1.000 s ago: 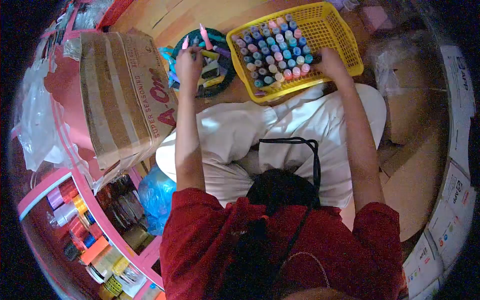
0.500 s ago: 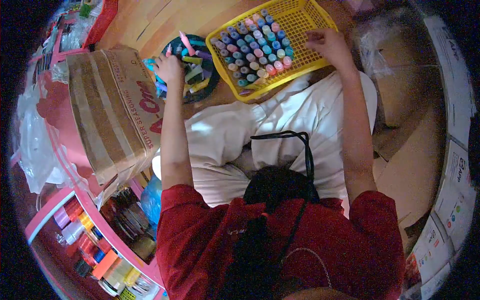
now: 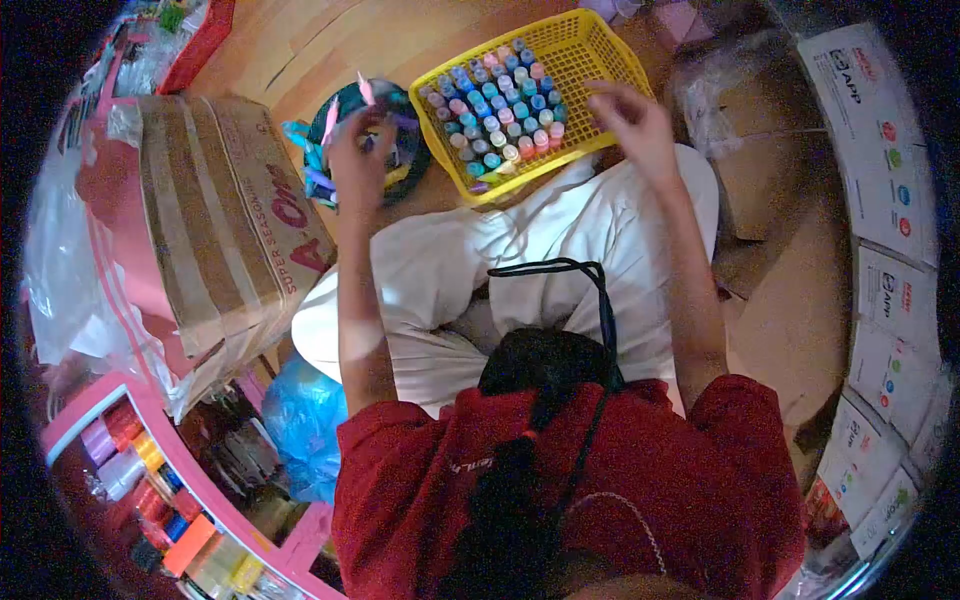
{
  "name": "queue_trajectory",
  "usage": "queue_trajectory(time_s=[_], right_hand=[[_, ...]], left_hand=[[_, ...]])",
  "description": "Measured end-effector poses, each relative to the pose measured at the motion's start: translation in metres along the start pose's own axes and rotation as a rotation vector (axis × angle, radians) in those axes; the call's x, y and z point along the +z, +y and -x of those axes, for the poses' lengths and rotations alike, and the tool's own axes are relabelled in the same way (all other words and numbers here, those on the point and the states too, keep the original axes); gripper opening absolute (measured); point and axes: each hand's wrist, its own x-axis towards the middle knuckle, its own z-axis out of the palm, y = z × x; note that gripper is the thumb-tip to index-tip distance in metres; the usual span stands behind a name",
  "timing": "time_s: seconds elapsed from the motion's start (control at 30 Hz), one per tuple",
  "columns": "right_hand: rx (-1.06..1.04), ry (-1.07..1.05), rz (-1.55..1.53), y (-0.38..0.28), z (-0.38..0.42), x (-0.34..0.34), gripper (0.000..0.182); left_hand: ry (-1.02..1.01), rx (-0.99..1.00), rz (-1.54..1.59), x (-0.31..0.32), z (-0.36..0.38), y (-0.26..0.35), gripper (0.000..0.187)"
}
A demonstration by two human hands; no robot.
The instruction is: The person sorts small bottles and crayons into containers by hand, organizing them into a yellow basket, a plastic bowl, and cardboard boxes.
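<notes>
My left hand (image 3: 358, 165) is over a dark round container (image 3: 413, 165) holding several colourful pens; motion smears its fingers, and I cannot tell whether they hold anything. Two pink pens (image 3: 365, 90) stick up at the container's back, and teal ones (image 3: 305, 145) lean out on its left side. To the right stands a yellow plastic basket (image 3: 470, 52), tilted in view, with rows of capped markers (image 3: 505, 110) upright in its left and middle part. Over the basket's right end, my right hand (image 3: 640, 130) has its fingers stretched out and apart, with nothing visible in them.
A brown taped carton (image 3: 205, 220) stands at the left, beside a pink shelf (image 3: 150, 410) with ribbon rolls. A blue plastic bag (image 3: 305, 430) lies near my left knee. White printed boxes (image 3: 870, 150) line the right side, near cardboard (image 3: 790, 310). Wooden floor (image 3: 290, 45) shows behind.
My left hand has moved from the container's left side towards its front and middle. My right hand has shifted slightly down, and its fingers are more spread. The whole view has shifted a little.
</notes>
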Motion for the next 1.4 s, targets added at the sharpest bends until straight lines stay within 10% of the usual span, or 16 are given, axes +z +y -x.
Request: queue_trajectory(time_s=[0.33, 0.6, 1.4], right_hand=[[-0.072, -0.156, 0.224, -0.041, 0.082, 0.021, 0.021], [-0.017, -0.066, 0.609, -0.018, 0.017, 0.002, 0.027], [0.024, -0.359, 0.894, 0.072, -0.038, 0.021, 0.043]], left_hand=[[-0.22, 0.214, 0.341, 0.073, 0.108, 0.084, 0.031], [-0.072, 0.536, -0.14, 0.139, 0.126, 0.033, 0.032], [-0.154, 0.332, 0.025, 0.133, 0.124, 0.042, 0.025]])
